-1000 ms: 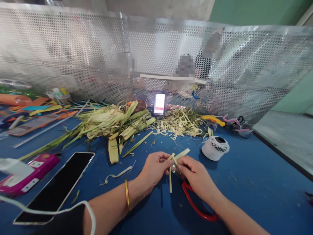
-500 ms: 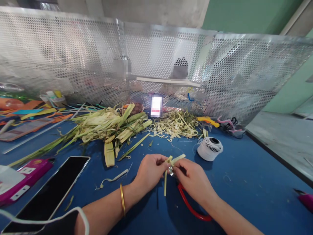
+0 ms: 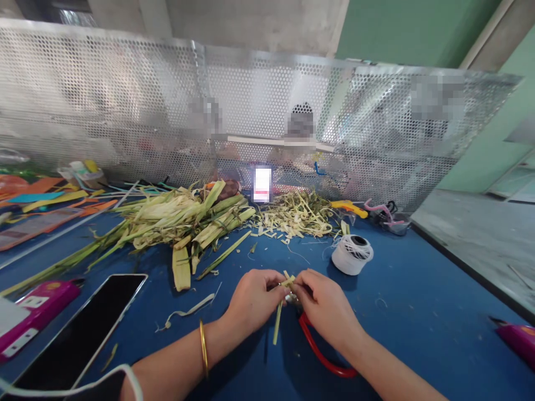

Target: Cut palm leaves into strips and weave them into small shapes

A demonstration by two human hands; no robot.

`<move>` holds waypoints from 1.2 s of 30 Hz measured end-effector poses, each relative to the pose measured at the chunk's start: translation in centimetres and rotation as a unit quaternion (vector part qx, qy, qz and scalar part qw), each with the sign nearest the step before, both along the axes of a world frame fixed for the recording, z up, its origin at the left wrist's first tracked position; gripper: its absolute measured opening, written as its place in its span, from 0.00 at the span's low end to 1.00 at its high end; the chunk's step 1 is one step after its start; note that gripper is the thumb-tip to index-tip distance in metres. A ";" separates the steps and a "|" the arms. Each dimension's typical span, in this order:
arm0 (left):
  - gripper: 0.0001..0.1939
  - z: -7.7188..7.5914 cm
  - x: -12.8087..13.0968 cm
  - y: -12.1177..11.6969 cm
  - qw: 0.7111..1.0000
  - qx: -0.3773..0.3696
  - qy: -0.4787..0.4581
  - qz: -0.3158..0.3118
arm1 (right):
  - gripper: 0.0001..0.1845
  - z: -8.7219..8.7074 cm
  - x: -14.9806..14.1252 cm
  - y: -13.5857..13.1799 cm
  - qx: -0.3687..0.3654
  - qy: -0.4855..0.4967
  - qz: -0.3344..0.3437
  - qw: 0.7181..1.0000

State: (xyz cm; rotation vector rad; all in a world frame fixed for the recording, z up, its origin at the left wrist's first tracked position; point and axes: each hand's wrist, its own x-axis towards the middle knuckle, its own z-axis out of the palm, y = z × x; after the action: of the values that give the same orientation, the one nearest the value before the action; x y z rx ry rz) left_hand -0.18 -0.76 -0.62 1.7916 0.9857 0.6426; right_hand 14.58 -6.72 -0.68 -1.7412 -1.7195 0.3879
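My left hand (image 3: 259,296) pinches narrow pale-green plant strips (image 3: 277,324) between thumb and fingers. They cross near the fingertips, and one end hangs down toward the table. Close on the right, my right hand (image 3: 324,301) is closed, its fingertips on the crossing of the strips. Beneath the right hand lies a curved red handle (image 3: 324,356); a bit of shiny metal (image 3: 291,298) shows between the hands. Whether the two belong together is hidden. A spool of white thread (image 3: 351,256) stands beyond the right hand.
A heap of long plant leaves (image 3: 167,220) and a pile of trimmed strips (image 3: 298,214) lie behind the hands. At left are a phone (image 3: 83,334) and a purple cutter (image 3: 39,317). A perforated metal screen (image 3: 251,83) closes off the back.
The strip end that stuck out over my right fingers now lies crossed between the fingertips. My right hand has come closer to the left. The view has shifted slightly.
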 end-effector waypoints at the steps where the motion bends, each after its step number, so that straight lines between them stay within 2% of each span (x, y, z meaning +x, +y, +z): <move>1: 0.11 0.0 0.0 0.1 1.000 0.000 0.004 -0.010 | 0.10 0.0 0.0 0.0 -0.006 0.037 -0.005 0.999; 5: 0.13 0.2 -0.1 0.1 0.999 -0.012 0.003 -0.053 | 0.03 0.0 -0.1 0.2 -0.043 0.231 -0.009 0.972; 6: 0.13 0.2 -0.1 0.1 0.998 -0.013 0.001 -0.061 | 0.04 0.0 0.0 0.3 -0.049 0.255 -0.004 0.966; 8: 0.13 0.2 -0.1 0.0 0.998 -0.007 0.007 -0.067 | 0.06 0.0 0.2 0.4 -0.063 0.247 0.019 0.967; 10: 0.12 0.2 -0.1 -0.1 0.998 0.001 0.025 -0.063 | 0.09 0.0 0.4 0.6 -0.068 0.196 0.035 0.978; 14: 0.11 0.2 -0.1 -0.2 0.997 -0.005 0.047 -0.068 | 0.10 0.2 0.6 0.7 -0.029 0.142 0.004 0.989; 17: 0.11 0.4 0.0 -0.4 0.994 -0.037 0.041 -0.098 | 0.09 0.3 0.6 0.7 -0.060 0.205 0.001 0.977; 19: 0.09 0.8 0.0 -0.7 0.987 -0.084 0.031 -0.132 | 0.09 0.4 0.5 0.8 -0.075 0.260 -0.002 0.963; 22: 0.07 1.5 0.0 -1.2 0.969 -0.159 0.020 -0.189 | 0.12 0.2 0.6 1.0 -0.042 0.312 -0.017 0.949; 24: 0.08 1.8 -0.1 -1.2 0.960 -0.184 0.010 -0.211 | 0.13 0.0 0.7 1.2 -0.024 0.330 -0.028 0.943; 27: 0.08 1.7 -0.2 -0.9 0.958 -0.191 -0.010 -0.212 | 0.14 -0.3 0.8 1.4 -0.016 0.349 -0.046 0.936; 33: 0.11 0.6 -0.1 -0.3 0.948 -0.226 -0.047 -0.217 | 0.15 -0.3 0.6 1.2 -0.025 0.360 -0.051 0.931; 36: 0.15 0.5 0.1 -0.6 0.956 -0.222 -0.041 -0.190 | 0.14 -0.2 0.3 1.2 -0.031 0.361 -0.044 0.931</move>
State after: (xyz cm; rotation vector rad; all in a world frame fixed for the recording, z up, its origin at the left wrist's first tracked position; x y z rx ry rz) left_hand -0.12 -1.36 -0.10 1.4798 0.6393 0.2263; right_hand 14.89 -5.57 -0.86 -1.4432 -1.0986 0.9177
